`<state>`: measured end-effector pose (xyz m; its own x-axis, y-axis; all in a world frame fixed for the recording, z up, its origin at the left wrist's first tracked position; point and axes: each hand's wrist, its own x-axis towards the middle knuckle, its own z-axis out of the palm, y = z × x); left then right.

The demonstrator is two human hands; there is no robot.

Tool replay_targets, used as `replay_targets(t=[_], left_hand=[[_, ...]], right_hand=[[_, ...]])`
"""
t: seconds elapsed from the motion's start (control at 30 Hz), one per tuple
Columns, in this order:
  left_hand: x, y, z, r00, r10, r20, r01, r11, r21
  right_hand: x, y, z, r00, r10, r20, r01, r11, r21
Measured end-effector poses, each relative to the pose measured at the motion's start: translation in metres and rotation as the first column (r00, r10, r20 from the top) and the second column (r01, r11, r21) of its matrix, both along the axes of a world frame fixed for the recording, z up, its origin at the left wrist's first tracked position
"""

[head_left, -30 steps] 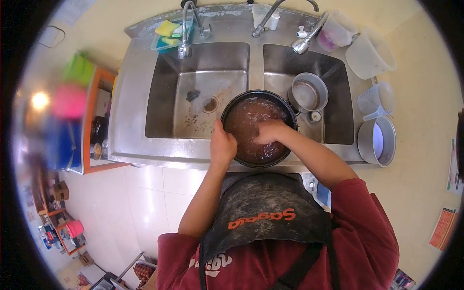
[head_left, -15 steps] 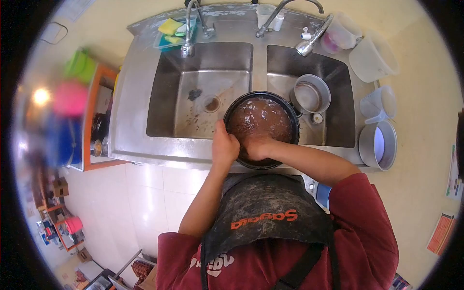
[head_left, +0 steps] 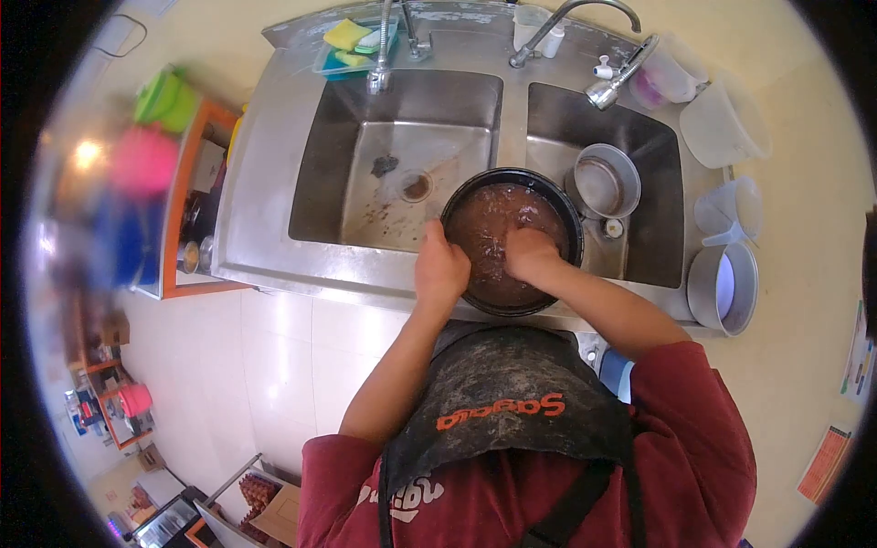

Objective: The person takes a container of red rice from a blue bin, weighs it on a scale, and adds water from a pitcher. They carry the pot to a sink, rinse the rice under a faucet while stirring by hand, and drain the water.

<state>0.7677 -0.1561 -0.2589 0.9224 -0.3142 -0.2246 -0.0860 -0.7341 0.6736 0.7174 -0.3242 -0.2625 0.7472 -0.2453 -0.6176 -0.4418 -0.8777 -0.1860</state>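
A round black pot (head_left: 573, 216) sits at the front edge of the double sink, over the part between the two basins. Murky brown water (head_left: 498, 215) with pale, foamy flecks fills much of it. At the pot's left side, my left hand (head_left: 441, 264) is closed on the rim, thumb on top. My right hand (head_left: 531, 253) reaches into the water from the right; its fingers are under the surface and hidden. Whether anything is in them I cannot make out.
A round metal pan (head_left: 630, 187) stands in the right basin. Dark scraps lie around the left basin's drain (head_left: 416, 187). Two faucets (head_left: 378, 80) hang over the basins. Sponges (head_left: 348, 35) sit in a tray behind. Plastic tubs (head_left: 724, 119) and another pan (head_left: 742, 290) line the right side.
My right hand has moved from the near side of the pot toward its middle and right. The view has shifted slightly. My left hand stays on the rim.
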Motion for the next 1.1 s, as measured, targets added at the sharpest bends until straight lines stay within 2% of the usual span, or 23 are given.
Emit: replay_targets(t=[0.1,0.2,0.3,0.4,0.47,0.53,0.6,0.8,0.87,0.9,1.0,1.1], left_hand=[[0.0,0.0,-0.004,1.0,0.003,0.0,-0.003,1.0,-0.008],[0.001,-0.002,-0.002,1.0,0.016,-0.021,-0.016,1.0,0.009],[0.001,-0.001,-0.008,1.0,0.015,0.016,-0.015,1.0,-0.023],[-0.001,0.001,-0.006,1.0,0.014,-0.014,-0.014,0.999,-0.033],[-0.001,0.001,-0.003,0.999,0.009,-0.031,-0.01,1.0,-0.026],[-0.001,0.0,-0.002,1.0,0.001,-0.016,-0.001,1.0,-0.018],[-0.002,-0.001,-0.001,1.0,0.008,0.008,-0.008,1.0,-0.018],[-0.001,0.0,-0.009,0.999,0.006,0.054,-0.006,1.0,-0.013],[-0.001,0.0,-0.007,0.999,0.008,0.047,-0.008,1.0,-0.007],[-0.001,0.0,-0.002,0.999,0.01,0.041,-0.01,1.0,-0.002],[-0.002,-0.001,0.002,1.0,0.021,0.022,-0.021,1.0,0.021],[-0.002,0.0,0.0,0.999,0.026,0.019,-0.026,0.999,0.028]], right_hand=[[-0.004,-0.022,0.011,0.978,0.203,-0.052,-0.192,0.967,0.168],[-0.008,-0.033,-0.011,0.942,0.33,-0.054,-0.26,0.824,0.504],[-0.009,-0.017,-0.034,0.918,0.392,0.061,-0.355,0.743,0.567],[-0.007,-0.001,-0.054,0.949,0.297,0.109,-0.293,0.694,0.657],[-0.007,0.01,-0.091,0.863,0.451,0.228,-0.502,0.718,0.481],[-0.001,0.025,-0.074,0.861,0.486,0.148,-0.507,0.8,0.321],[0.003,0.036,-0.035,0.935,0.344,-0.085,-0.328,0.931,0.162],[0.014,0.029,0.007,0.954,0.25,-0.168,-0.283,0.934,-0.219],[0.006,0.022,-0.024,0.983,0.164,-0.077,-0.178,0.959,-0.22],[0.005,0.022,-0.022,0.992,0.121,-0.032,-0.125,0.968,-0.216],[0.005,0.018,-0.004,0.989,-0.046,-0.14,0.031,0.994,-0.104],[0.005,0.003,0.025,0.97,0.179,-0.164,-0.181,0.984,0.007]])
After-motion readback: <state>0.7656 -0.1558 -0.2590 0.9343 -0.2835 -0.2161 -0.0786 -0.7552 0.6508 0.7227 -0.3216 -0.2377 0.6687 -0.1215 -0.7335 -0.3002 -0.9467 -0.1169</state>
